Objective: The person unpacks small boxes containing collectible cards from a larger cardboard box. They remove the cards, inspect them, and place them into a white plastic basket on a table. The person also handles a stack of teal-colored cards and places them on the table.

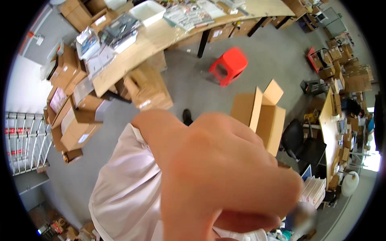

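My left hand [217,176] is raised very close to the camera and fills the lower middle of the view, blurred. Its back faces me and the fingers are curled in, with nothing visible in them. A white sleeve [120,188] runs down from the wrist toward the lower left. The hand touches nothing that I can see. My right hand is out of view. Past the hand, an open cardboard box [261,112] stands on the grey floor.
A red plastic stool [229,65] stands near a long wooden counter [148,44] loaded with papers, bags and a white tray. Stacked cartons [72,120] line the left wall. A black office chair [295,140] and a cluttered desk [331,132] are on the right.
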`<control>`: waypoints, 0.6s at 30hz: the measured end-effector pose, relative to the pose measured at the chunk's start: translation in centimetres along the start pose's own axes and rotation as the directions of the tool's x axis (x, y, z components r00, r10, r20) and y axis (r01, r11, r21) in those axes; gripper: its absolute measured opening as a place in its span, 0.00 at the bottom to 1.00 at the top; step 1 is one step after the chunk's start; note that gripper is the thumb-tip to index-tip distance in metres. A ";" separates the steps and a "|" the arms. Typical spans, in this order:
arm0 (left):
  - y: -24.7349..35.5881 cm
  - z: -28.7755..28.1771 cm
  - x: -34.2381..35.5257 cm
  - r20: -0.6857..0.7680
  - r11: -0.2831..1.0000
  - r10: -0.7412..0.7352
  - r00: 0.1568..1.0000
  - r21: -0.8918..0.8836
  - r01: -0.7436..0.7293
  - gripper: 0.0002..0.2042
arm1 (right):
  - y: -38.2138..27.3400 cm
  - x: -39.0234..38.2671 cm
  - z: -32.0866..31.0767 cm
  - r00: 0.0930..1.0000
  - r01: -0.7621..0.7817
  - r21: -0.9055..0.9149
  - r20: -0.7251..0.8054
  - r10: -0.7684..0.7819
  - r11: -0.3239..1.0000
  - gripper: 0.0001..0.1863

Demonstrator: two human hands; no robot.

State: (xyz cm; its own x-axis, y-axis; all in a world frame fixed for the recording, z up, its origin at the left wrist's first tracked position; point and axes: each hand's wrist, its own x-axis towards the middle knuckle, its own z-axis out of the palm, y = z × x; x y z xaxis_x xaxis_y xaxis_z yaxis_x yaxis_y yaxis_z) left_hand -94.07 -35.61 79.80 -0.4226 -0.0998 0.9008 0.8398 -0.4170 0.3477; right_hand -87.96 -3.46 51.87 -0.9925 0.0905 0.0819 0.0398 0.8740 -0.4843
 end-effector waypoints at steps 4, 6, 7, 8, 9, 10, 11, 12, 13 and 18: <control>-7.4 -5.6 3.4 -0.024 0.999 -0.049 0.999 -0.020 0.049 0.25 | -3.0 6.7 2.6 1.000 -0.023 -0.029 0.009 0.023 0.999 0.11; -10.9 -8.4 3.6 -0.017 0.985 -0.170 0.985 0.038 0.170 0.26 | -3.8 10.1 4.2 1.000 0.030 0.050 0.003 -0.030 0.998 0.12; -13.0 -9.5 3.0 0.001 0.966 -0.249 0.969 0.078 0.248 0.26 | -4.9 11.7 4.5 1.000 0.023 0.020 -0.002 -0.023 1.000 0.10; -14.9 -11.0 1.9 0.017 0.918 -0.358 0.934 0.188 0.349 0.26 | -6.2 14.0 5.3 1.000 0.030 0.012 0.003 -0.030 0.999 0.10; -17.2 -12.7 0.6 0.039 0.839 -0.470 0.882 0.329 0.433 0.25 | -7.3 15.8 6.1 0.999 0.031 -0.003 0.025 -0.030 1.000 0.10; -18.7 -14.3 -0.6 0.034 0.727 -0.582 0.812 0.469 0.502 0.24 | -8.5 17.3 6.6 0.998 0.034 -0.017 0.060 -0.033 0.999 0.09; -19.9 -15.8 -1.8 0.007 0.588 -0.684 0.730 0.598 0.545 0.22 | -10.0 19.1 7.1 0.995 0.074 -0.024 0.069 -0.072 0.997 0.09; -21.0 -17.1 -3.1 0.051 0.544 -0.717 0.695 0.664 0.512 0.22 | -10.5 20.5 7.8 0.991 0.109 -0.058 0.084 -0.104 0.992 0.11; -21.8 -18.5 -3.9 0.097 0.505 -0.740 0.665 0.733 0.456 0.22 | -11.2 22.2 8.3 0.987 0.155 -0.044 0.058 -0.152 0.987 0.11; -24.1 -25.2 -8.4 -0.205 0.247 -0.832 0.515 0.695 0.676 0.23 | -16.0 31.4 12.0 0.916 0.362 0.007 0.181 -0.357 0.932 0.09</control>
State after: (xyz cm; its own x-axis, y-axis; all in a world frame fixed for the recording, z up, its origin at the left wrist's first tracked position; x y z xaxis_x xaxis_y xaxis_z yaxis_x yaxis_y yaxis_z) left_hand -119.32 -47.48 57.27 -0.9864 0.1105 0.1214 0.1589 0.4569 0.8752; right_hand -121.15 -20.29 51.72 -0.9447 -0.3154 0.0902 -0.3227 0.8441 -0.4282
